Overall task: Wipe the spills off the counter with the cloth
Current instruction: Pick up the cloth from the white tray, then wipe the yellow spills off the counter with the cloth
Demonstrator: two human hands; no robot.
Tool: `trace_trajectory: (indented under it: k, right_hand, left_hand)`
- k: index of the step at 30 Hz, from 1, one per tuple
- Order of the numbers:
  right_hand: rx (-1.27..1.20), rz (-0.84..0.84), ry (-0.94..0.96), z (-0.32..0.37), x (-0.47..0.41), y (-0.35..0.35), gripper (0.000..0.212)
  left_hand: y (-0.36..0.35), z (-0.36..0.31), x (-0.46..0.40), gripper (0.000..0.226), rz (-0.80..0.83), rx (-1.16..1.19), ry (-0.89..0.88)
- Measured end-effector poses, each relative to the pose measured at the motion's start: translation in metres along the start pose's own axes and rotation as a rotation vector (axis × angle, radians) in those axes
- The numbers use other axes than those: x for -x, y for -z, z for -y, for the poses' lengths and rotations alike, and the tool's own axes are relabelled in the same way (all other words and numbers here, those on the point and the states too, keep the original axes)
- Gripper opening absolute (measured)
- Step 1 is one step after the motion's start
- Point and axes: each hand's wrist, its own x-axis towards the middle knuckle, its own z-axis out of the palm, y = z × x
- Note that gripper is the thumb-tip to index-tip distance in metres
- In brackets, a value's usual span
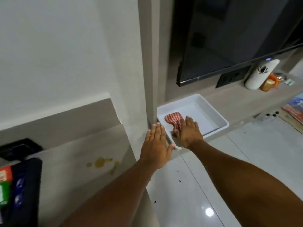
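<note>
Red-checked cloth [173,120] in white tray [213,108], far right. Right hand [188,133] flat, open on cloth; left hand [155,145] open, empty. Close fingers, gather cloth fully, carry left to yellow spills [100,162] on surface [78,154].

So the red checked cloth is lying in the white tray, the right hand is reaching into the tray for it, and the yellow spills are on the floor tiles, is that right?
Not quite. The head view shows the yellow spills on the counter to the left, not on the floor tiles. The rest holds: the red checked cloth lies in the white tray, and the right hand is reaching into the tray for it.
</note>
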Motion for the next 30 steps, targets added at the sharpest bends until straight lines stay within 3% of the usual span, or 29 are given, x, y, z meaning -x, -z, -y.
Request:
trace_trajectory:
  k: [8,12,17,21,25,30]
  right_hand:
    - [-0.043,0.063,0.053,0.002,-0.05,-0.032,0.069]
    - [-0.145,0.14,-0.051,0.008,-0.062,-0.041,0.078]
    - [-0.35,0.107,-0.169,0.016,-0.066,-0.029,0.06]
    - [-0.515,0.072,-0.26,0.021,-0.042,-0.009,0.059]
    - [-0.366,-0.003,-0.115,0.04,0.008,0.001,0.049]
    - [-0.217,-0.026,0.132,0.096,0.091,-0.01,0.057]
  left_hand:
    - [-0.033,-0.003,-0.043,0.084,-0.051,-0.011,0.046]
    - [-0.041,0.002,-0.046,0.083,0.023,0.022,0.033]
    - [-0.032,0.005,-0.043,0.081,0.05,0.036,0.046]
    - [-0.009,0.012,-0.021,0.078,0.067,0.029,0.037]
    - [0.012,0.017,0.019,0.076,0.051,0.012,0.03]
    - [0.027,0.027,0.09,0.075,0.029,-0.019,0.104]
